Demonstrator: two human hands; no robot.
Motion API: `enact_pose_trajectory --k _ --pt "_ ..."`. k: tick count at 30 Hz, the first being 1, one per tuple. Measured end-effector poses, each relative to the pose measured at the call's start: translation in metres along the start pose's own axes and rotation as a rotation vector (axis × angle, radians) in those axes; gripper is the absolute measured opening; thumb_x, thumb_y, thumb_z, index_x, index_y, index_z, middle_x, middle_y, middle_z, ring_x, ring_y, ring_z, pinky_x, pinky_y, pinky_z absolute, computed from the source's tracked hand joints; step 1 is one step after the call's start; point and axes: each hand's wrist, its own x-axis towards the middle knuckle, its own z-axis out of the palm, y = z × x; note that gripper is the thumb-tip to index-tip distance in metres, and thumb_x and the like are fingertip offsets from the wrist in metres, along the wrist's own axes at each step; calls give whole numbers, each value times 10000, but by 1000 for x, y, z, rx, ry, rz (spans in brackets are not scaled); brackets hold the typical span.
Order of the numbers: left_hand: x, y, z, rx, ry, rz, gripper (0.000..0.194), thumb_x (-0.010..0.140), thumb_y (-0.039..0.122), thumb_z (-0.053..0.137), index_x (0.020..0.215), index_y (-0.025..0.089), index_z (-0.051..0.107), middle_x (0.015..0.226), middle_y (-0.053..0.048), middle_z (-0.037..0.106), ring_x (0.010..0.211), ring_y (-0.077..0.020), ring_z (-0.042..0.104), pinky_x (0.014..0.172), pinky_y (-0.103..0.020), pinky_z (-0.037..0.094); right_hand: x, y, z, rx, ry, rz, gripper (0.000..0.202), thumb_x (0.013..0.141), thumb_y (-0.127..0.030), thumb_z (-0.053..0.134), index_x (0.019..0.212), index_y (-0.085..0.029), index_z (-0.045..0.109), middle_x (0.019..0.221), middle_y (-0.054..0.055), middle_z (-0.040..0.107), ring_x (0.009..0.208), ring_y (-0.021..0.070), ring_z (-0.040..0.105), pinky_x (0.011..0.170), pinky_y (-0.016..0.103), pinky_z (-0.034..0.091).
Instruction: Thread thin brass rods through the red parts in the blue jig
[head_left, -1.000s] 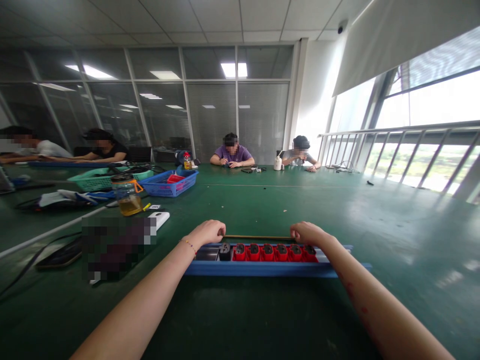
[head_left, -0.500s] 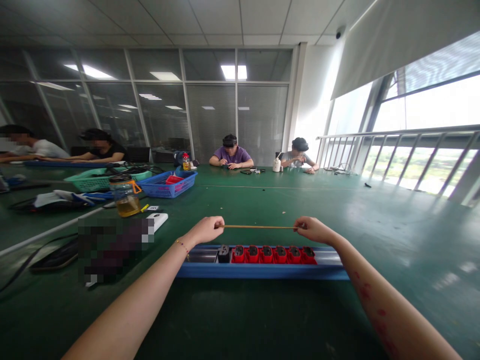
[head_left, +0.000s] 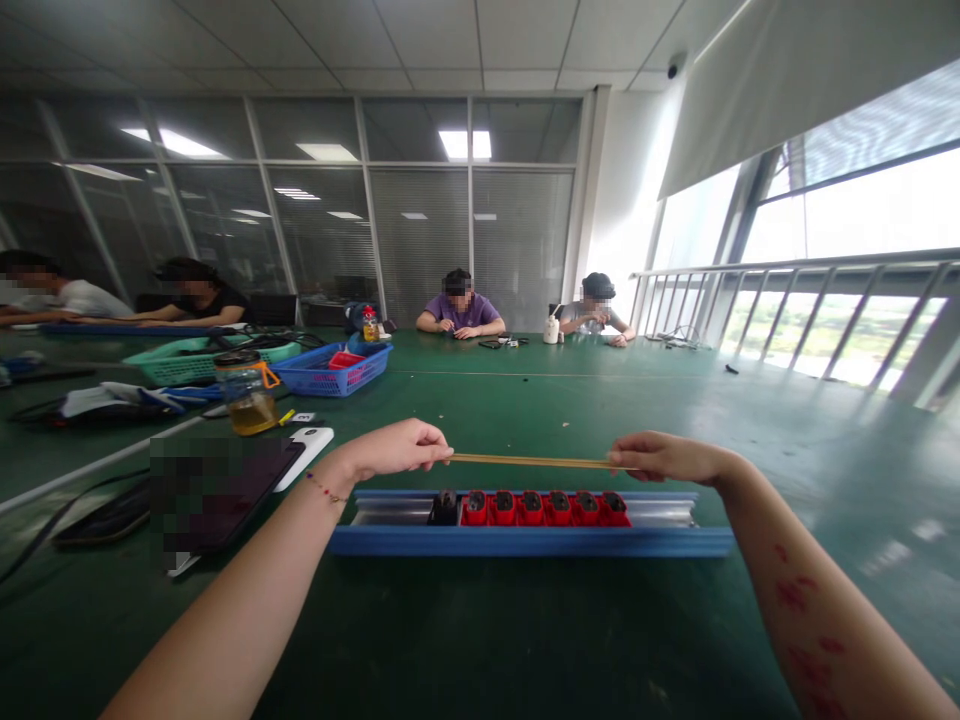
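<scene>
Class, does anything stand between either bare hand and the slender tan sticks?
Nothing visible does: the left hand and right hand both hold the slender tan sticks. The long blue rail lies nearer the viewer, not between them.

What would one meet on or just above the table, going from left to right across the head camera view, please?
Dark phone-like device → jar of amber liquid → left hand → thin tan strip between the hands → right hand → small black object farther back.
</scene>
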Motion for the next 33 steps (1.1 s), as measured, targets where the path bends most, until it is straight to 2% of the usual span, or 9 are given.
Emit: enact_pose_trajectory --k 3,7,14,22,27,33 --pt "-5 6 1 8 -107 14 419 717 567 462 788 177 595 668 11 580 518 -84 474 490 -190 356 1 6 0 13 -67 26 406 753 -547 472 776 -148 541 567 -39 456 487 73 396 476 200 345" --pt "-6 10 5 17 -208 -9 360 715 511 501 844 185 585 696 5 614 548 -103 542 534 -200 402 5 15 2 34 -185 85 413 715 -556 519 763 -145 521 591 -23 522 501 90 490 491 206 396" --pt "-1 -4 6 -15 -310 -4 289 731 427 521 881 180 538 707 -7 636 597 -129 597 576 -222 446 10 19 6 10 -255 120 426 709 -558 530 823 -150 485 642 9 603 539 128 577 509 222 431" --pt "2 -12 9 -16 -330 -1 298 725 443 523 862 179 532 715 3 621 577 -116 584 568 -216 437 14 25 7 29 -231 110 391 689 -511 579 809 -160 456 666 19 616 570 145 587 534 240 440" --pt "2 -12 8 -6 -332 14 326 711 453 533 888 179 543 733 -3 628 638 -131 590 597 -219 427 14 25 8 36 -238 109 377 689 -493 588 802 -160 455 659 13 608 573 139 577 538 242 440" --pt "-1 -11 3 71 -288 -16 351 697 473 525 857 171 604 720 -2 641 667 -134 568 575 -198 401 15 27 8 32 -210 64 397 689 -519 579 793 -156 458 650 0 573 584 130 556 535 232 437"
